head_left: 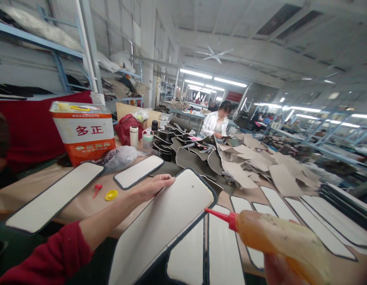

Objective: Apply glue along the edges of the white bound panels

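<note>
My left hand (157,186) is closed on the upper left edge of a large white panel (168,221) with a dark rim, which is tilted up off the table. At the lower right, my right hand (282,270) is wrapped round a bottle of amber liquid (278,237). The bottle's red nozzle (220,216) points left, its tip at the panel's right rim near the upper corner. More dark-rimmed white panels (225,245) lie below and to the right. Another panel (55,198) lies at the left.
A red cap (97,190) and a yellow lid (111,195) lie left of my left hand. Behind stand a large tin (85,130) and a thermos (134,136). Dark pieces (198,160) and beige sheets (284,178) are piled further back. A person (216,122) works beyond them.
</note>
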The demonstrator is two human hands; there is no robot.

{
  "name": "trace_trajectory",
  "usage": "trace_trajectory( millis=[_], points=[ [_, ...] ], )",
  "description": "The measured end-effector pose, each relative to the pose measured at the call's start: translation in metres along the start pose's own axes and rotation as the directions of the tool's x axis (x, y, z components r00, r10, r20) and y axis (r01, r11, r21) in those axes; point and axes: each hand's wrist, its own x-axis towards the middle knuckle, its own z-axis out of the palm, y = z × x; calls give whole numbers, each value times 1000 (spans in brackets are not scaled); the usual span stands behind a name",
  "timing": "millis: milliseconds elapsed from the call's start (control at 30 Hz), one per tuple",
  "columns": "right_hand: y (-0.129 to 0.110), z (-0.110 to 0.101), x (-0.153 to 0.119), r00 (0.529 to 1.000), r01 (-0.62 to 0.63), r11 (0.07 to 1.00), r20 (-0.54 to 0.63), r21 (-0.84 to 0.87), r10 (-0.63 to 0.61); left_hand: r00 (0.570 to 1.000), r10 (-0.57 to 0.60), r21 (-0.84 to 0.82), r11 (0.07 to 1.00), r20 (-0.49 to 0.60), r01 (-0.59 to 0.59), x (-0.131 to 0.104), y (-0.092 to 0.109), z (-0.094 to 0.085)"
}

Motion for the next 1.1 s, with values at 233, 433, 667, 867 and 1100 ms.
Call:
trace_trajectory(
  millis=[233,433,667,867,1100],
  points=[
    [3,8,27,989,135,990,61,40,-137,998,-15,10,1000,53,14,-4,-7,-6],
    [11,14,37,987,113,986,103,119,-125,994,-69,-82,994,82,76,-6,-9,-10],
    [22,15,40,984,76,986,148,145,-98,994,-67,-137,988,84,78,-1,-17,-15],
    [23,21,36,979,79,984,175,162,-107,991,-74,-154,984,114,91,5,-22,-18],
    [30,13,39,982,6,986,183,164,-37,992,-78,-173,980,99,94,11,-22,-15]
  ],
)
